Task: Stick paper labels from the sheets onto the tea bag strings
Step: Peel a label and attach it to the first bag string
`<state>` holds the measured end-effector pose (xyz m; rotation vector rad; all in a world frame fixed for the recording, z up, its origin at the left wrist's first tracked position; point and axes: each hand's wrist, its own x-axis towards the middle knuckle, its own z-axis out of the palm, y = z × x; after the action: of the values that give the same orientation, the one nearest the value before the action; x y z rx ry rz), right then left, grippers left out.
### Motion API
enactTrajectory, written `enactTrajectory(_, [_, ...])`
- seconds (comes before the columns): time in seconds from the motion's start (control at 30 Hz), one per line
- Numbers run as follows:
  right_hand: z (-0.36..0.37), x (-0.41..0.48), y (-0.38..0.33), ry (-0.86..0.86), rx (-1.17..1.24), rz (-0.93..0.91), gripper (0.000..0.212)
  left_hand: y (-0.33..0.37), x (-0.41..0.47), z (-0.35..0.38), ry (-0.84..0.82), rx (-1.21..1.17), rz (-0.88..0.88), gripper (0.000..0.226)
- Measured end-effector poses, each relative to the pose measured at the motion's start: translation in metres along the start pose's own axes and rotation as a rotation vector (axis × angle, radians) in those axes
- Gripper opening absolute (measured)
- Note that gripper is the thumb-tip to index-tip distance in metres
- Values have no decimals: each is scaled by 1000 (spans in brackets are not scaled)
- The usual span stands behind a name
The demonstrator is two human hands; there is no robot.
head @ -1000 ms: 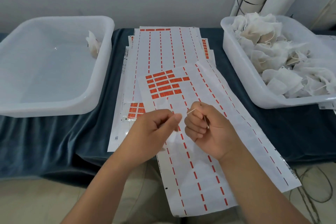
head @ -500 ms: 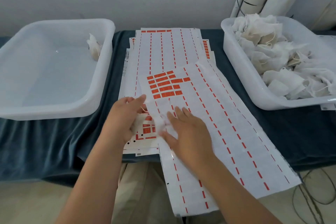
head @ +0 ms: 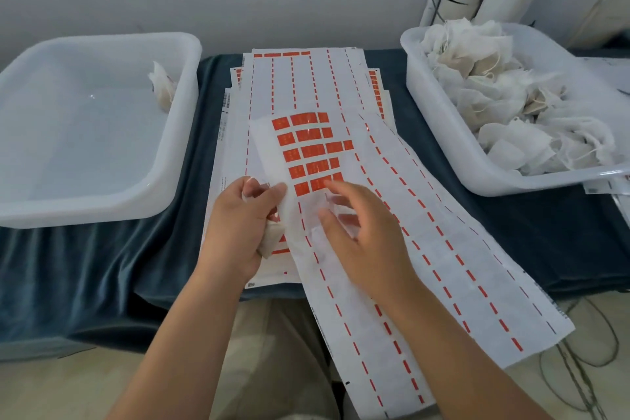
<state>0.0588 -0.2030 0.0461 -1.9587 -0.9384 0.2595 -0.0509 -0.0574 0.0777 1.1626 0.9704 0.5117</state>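
Observation:
A long label sheet [head: 426, 249] with red dashes lies slanted on top of a stack of sheets [head: 300, 85]. Near its upper left end sits a block of orange labels [head: 308, 152]. My left hand [head: 235, 232] pinches the lifted left edge of this sheet between thumb and fingers, with a tea bag [head: 271, 239] tucked in its palm. My right hand [head: 361, 239] hovers over the sheet just below the orange labels, fingers spread and loosely bent, holding nothing that I can see.
A white tub [head: 44, 204] at the left holds one tea bag [head: 163, 85]. Another white tub [head: 439, 133] at the right is heaped with tea bags [head: 504, 102]. A dark blue cloth [head: 102, 266] covers the table. Cables [head: 579, 368] lie on the floor at the right.
Both hands dropped from pinching a string to the sheet. The left hand now lifts the sheet's left edge; the right hand has risen slightly off the paper.

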Motion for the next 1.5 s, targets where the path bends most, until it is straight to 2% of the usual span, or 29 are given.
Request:
enactTrajectory(0.07, [1,10,-6,-46,15,23,52,-1,-5,3,-1,82,34,23])
enactTrajectory(0.17, [5,15,-6,-61,7,26,47,0,-7,5,14,289,96,26])
enactTrajectory(0.27, [4,13,-7,-51,-28,18,46,2,-9,6,17,360,142,28])
enactTrajectory(0.37, [1,10,-10,-41,-39,-3,49,2,-12,5,-52,263,138,22])
enactTrajectory(0.47, [-8,11,-17,-5,-52,-54,44,5,-17,3,-229,-8,72,13])
enactTrajectory(0.57, [-18,14,-23,-2,-91,-79,45,10,-22,2,-327,-103,57,25])
enactTrajectory(0.67, [-27,11,-27,11,27,-36,37,11,-24,4,-320,-134,98,14])
enactTrajectory(0.73, [-32,7,-31,1,72,-28,33,12,-27,7,-279,-130,146,26])
enactTrajectory(0.83, [-38,6,-37,-39,23,-41,32,15,-30,8,-261,-116,178,43])
enactTrajectory(0.93, [-44,6,-42,-64,-62,-35,41,18,-32,4,-346,-109,173,41])
enactTrajectory(1.0, [-47,7,-44,-102,-111,-32,46,18,-33,2,-335,-84,197,45])
enactTrajectory(1.13, [-48,8,-48,-128,-161,-76,32,15,-33,4,-330,-56,231,36])
enactTrajectory(1.27, [-44,10,-45,-95,-174,-119,19,11,-29,4,-317,-64,245,44])
enactTrajectory(1.4, [-43,14,-40,-101,-63,-58,12,6,-28,2,-319,-93,210,50])
enactTrajectory(1.5, [-43,16,-33,-129,71,40,10,8,-30,2,-302,-62,204,42])
